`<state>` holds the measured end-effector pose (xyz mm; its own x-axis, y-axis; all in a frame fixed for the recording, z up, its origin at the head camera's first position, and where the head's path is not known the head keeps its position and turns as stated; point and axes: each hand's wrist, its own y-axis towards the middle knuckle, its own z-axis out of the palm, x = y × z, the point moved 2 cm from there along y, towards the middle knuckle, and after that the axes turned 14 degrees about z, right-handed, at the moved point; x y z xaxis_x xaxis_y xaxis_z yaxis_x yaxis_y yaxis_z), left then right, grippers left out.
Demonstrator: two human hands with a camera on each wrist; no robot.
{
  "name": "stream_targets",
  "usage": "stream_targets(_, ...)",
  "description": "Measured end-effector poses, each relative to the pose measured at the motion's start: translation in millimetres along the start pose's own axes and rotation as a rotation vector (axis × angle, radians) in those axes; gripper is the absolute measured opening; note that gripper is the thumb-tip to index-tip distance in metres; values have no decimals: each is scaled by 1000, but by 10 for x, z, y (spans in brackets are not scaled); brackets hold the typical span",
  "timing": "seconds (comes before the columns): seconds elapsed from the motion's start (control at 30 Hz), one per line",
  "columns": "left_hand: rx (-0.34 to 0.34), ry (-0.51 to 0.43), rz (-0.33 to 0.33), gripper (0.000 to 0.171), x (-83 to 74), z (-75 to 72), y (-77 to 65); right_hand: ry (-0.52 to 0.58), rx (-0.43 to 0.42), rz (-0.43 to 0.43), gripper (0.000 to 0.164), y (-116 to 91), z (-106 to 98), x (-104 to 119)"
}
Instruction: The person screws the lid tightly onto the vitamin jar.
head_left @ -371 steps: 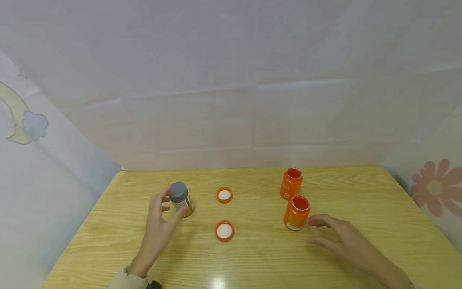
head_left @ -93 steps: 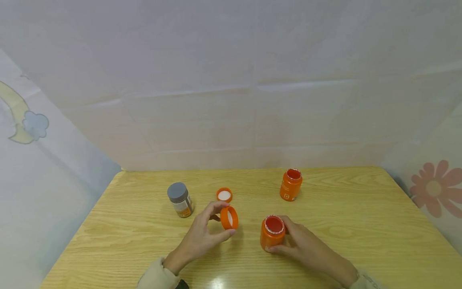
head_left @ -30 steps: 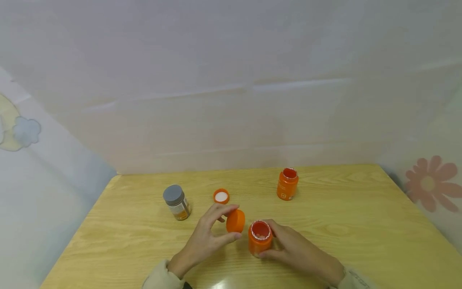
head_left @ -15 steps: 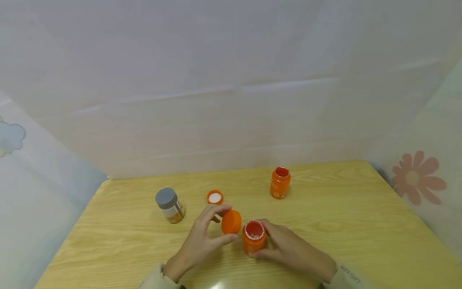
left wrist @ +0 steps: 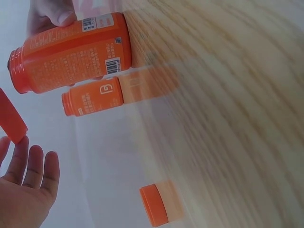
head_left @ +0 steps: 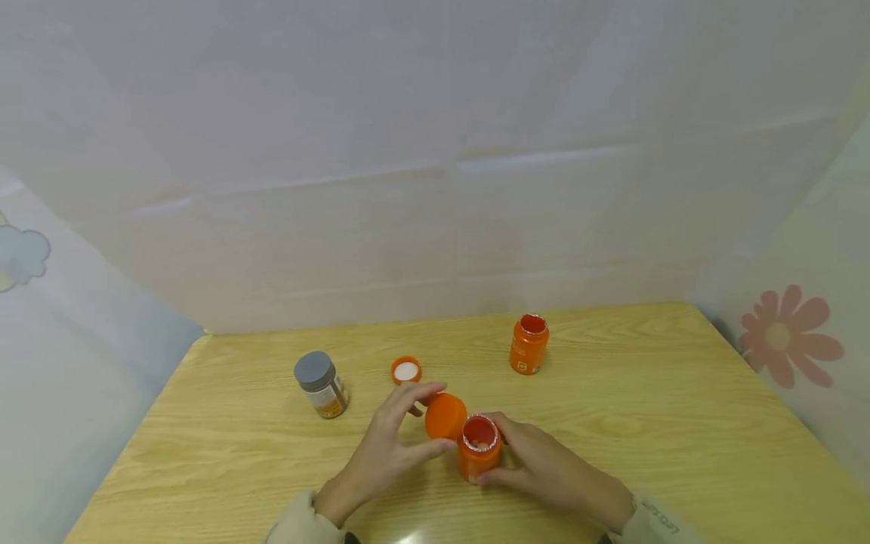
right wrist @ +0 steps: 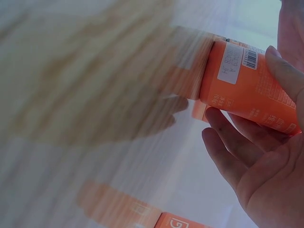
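My left hand [head_left: 388, 451] pinches an orange screw cap [head_left: 445, 416] between thumb and fingers, tilted with its outer top toward the head camera. Just right of the cap stands an uncapped orange pill bottle [head_left: 479, 458], with small pale pieces visible inside its mouth. My right hand [head_left: 547, 470] grips this bottle from the right, thumb in front and fingers behind. The right wrist view shows the thumb and fingers around the labelled body of the bottle [right wrist: 247, 88]. In the left wrist view the cap [left wrist: 10, 116] is beside the bottle's threaded neck.
A second uncapped orange bottle [head_left: 529, 347] stands farther back on the right. Another orange cap [head_left: 406, 370] lies with its white liner up behind my left hand. A grey-lidded jar [head_left: 322, 385] stands on the left of the wooden table [head_left: 652, 393].
Earlier the cap lay on the table and my left hand was at the grey-lidded jar. Both hands have since come together with the cap and bottle; the cap has just moved right, closer to the bottle.
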<state>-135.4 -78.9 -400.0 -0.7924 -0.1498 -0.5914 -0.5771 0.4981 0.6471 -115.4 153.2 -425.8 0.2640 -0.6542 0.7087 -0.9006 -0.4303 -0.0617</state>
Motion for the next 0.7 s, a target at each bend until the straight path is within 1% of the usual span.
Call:
stream_targets(0.17, 14, -1, 11, 57, 1, 36, 28, 2, 11, 0, 59, 3, 7, -7)
stream_targets(0.43, 52, -8, -39, 54, -39, 75, 75, -16, -11, -23, 56, 11, 9, -6)
stream_targets(0.53, 60, -16, -48, 54, -59, 90, 91, -24, -11, -3, 56, 10, 11, -5)
stream_targets(0.7, 71, -23, -43, 55, -70, 117, 107, -31, -6, 21, 55, 13, 15, -1)
